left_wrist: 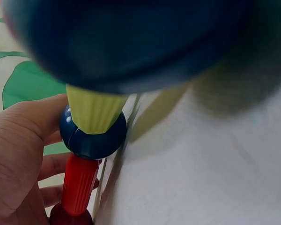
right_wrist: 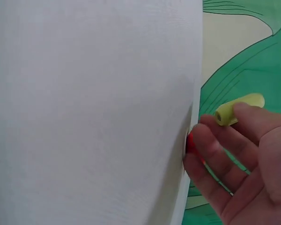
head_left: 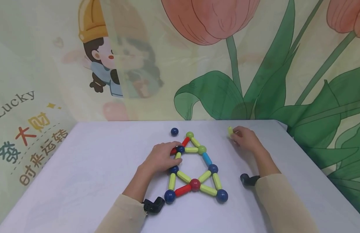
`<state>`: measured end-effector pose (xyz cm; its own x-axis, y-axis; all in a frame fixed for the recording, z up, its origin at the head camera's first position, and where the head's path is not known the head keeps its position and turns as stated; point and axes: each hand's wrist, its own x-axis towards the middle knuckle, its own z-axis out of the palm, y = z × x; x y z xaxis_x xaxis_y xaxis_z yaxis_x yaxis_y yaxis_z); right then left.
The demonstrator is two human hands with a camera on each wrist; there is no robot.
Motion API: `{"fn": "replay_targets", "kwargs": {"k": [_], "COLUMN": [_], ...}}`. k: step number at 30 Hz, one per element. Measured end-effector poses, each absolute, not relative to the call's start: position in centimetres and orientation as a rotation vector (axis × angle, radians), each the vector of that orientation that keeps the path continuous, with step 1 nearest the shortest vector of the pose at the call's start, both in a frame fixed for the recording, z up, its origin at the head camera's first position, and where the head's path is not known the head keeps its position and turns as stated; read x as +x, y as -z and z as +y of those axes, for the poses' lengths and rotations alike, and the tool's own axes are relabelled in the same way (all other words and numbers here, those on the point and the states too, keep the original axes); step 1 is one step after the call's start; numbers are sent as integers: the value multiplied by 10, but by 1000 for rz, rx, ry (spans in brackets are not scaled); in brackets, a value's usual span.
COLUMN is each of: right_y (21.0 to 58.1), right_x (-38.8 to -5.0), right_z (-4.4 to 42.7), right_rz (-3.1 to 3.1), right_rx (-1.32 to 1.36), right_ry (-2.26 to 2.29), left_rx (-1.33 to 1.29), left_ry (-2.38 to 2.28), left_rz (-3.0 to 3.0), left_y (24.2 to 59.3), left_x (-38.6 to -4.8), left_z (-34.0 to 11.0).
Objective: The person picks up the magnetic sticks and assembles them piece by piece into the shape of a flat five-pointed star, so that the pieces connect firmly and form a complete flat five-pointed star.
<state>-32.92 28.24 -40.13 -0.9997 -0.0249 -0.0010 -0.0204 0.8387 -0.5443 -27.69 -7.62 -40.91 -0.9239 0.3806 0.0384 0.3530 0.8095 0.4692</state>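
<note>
A flat figure of magnetic rods and balls [head_left: 195,185] lies on the white table. My left hand [head_left: 161,158] is at its upper left side, with the fingers on a dark blue ball [head_left: 181,149] and the thumb lower down by a yellow-green rod [head_left: 178,155]. From the left wrist, that blue ball [left_wrist: 91,140] shows between a yellow-green rod [left_wrist: 96,108] and a red rod [left_wrist: 78,185]. My right hand [head_left: 246,138], apart from the figure, pinches a loose yellow-green rod [right_wrist: 241,108]. Something red [right_wrist: 192,141] is partly hidden behind its fingers.
A loose dark blue ball [head_left: 174,131] lies beyond the figure near the table's back edge. Behind the table [head_left: 81,161] hangs a printed cloth [head_left: 151,110] with tulips. A black wrist device [head_left: 154,205] juts from the left sleeve, another [head_left: 249,180] from the right.
</note>
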Motion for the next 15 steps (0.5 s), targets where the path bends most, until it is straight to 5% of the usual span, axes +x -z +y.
{"fn": "replay_targets", "kwargs": {"k": [15], "right_y": [400], "right_x": [-305], "right_z": [253], "right_rz": [2787], "right_rx": [-307], "right_ry": [902], "left_rx": [564], "left_ry": [-794], "left_rz": [2948], "left_y": [412], "left_x": [-278], "left_z": [-76]}}
